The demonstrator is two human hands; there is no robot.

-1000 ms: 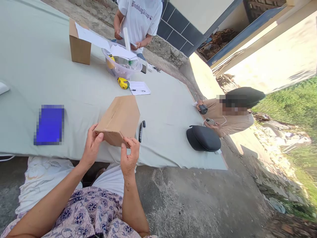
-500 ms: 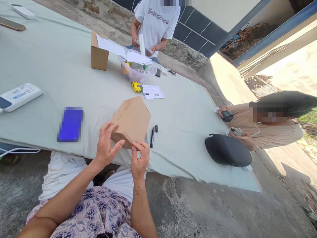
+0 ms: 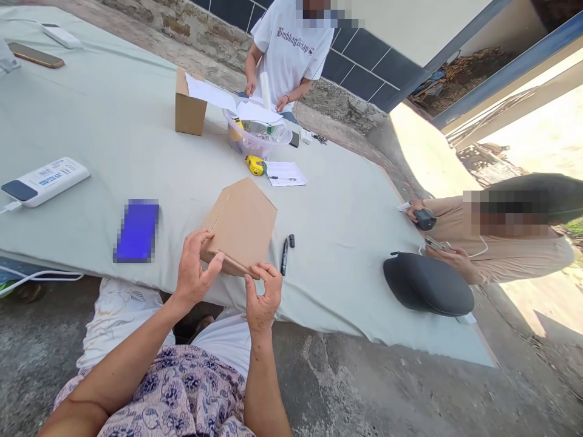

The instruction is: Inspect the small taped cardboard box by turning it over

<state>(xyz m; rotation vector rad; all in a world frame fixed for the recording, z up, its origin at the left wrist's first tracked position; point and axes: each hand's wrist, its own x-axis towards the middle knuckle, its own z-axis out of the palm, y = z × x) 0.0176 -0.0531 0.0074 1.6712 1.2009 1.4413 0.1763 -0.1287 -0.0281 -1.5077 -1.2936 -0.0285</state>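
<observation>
A brown cardboard box point(image 3: 243, 224) with angled sides rests near the table's front edge. My left hand point(image 3: 194, 267) grips its near left corner, thumb on the front edge and fingers at the left side. At the near right corner, my right hand point(image 3: 264, 291) pinches the box's edge between thumb and fingers. An uncapped black marker point(image 3: 285, 257) lies right of the box, its cap point(image 3: 292, 241) just beyond it. To the left is a blurred blue item point(image 3: 136, 230).
Behind the box are a yellow tape measure point(image 3: 255, 165), a paper with a pen point(image 3: 286, 174), a plastic basket point(image 3: 255, 142) and another cardboard box point(image 3: 190, 112). A black case point(image 3: 428, 284) and a white power bank point(image 3: 48, 181) flank them. Two people are at the table's far and right sides.
The view has shifted slightly. My right hand has slid a little to the right along the box's front edge. My left thumb has moved onto that edge. The far person's hands have moved apart.
</observation>
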